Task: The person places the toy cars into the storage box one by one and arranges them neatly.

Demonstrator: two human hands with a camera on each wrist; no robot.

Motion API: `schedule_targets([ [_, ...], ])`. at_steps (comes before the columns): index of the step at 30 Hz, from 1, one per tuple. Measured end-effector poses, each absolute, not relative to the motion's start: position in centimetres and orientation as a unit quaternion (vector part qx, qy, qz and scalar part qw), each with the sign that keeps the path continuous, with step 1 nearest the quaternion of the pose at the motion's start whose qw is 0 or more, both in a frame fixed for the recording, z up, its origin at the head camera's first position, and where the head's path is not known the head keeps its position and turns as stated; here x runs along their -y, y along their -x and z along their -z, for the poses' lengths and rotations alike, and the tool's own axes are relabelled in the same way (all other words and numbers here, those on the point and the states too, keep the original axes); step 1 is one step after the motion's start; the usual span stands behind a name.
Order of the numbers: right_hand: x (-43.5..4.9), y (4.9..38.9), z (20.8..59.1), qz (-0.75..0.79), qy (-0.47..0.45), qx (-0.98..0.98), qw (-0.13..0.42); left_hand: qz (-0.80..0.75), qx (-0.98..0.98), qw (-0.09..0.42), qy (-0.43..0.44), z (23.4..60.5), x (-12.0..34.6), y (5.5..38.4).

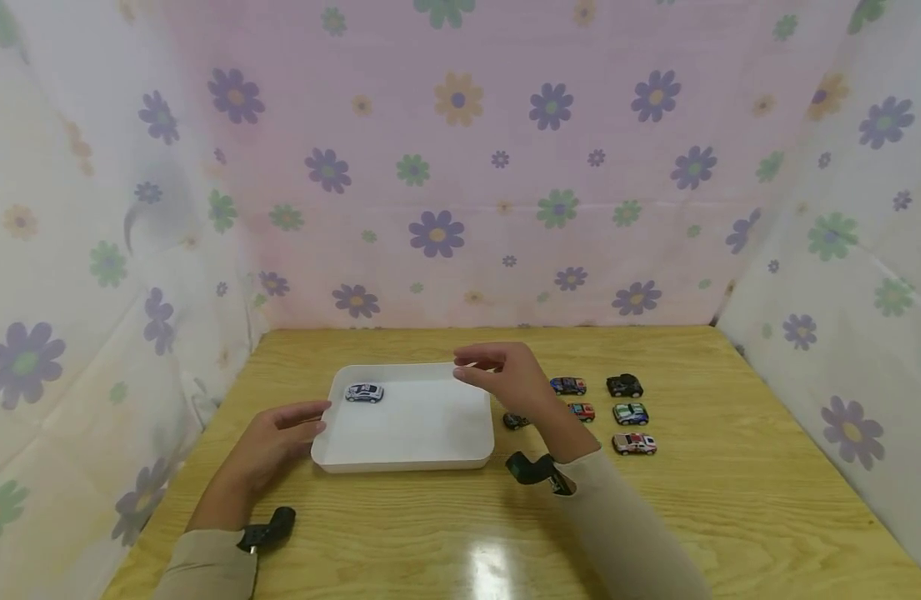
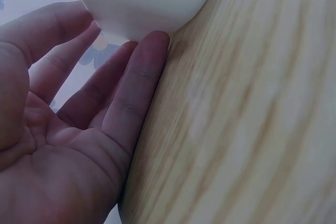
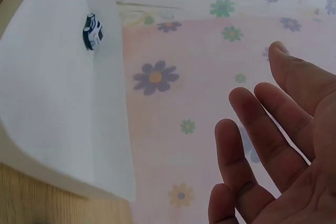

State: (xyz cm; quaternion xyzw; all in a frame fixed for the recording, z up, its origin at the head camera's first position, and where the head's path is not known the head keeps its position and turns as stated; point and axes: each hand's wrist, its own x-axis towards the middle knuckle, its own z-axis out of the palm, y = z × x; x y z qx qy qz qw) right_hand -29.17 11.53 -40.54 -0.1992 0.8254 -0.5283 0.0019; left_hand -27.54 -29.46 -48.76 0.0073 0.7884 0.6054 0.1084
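Two tan sleeves point(image 1: 628, 525) are closest. The left hand point(image 1: 268, 446) touches one white tray point(image 1: 418, 429) with loose fingers. The right hand point(image 1: 508, 379), fingers let go, is up near the tray's right side. One white car point(image 1: 364, 393) sits inside, back left. At least six other cars point(image 1: 634, 444) stand on one table point(image 1: 745, 500).

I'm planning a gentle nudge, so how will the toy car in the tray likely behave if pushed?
The toy car would probably roll lengthwise, since it stands on wheels. It seems unlikely to tip, being low and long. The white tray has a raised rim that would likely stop it.
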Motion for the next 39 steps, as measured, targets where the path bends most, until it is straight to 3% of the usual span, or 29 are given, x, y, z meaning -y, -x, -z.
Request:
schedule_targets([
  [12, -18.3, 28.5, 42.3, 0.527, 0.152, -0.836, -0.005, -0.609, -0.786, 0.108, -0.014, 48.7, 29.3, 27.7],
  [19, -20.4, 28.9, 44.2, 0.497, 0.138, -0.857, 0.017, -0.615, -0.782, 0.102, -0.016, 48.6, 29.2, 27.8],
  [39, -21.1, 28.2, 46.0, 0.391, 0.107, -0.913, 0.055, -0.614, -0.782, 0.105, -0.023, 48.7, 29.5, 27.5],
])
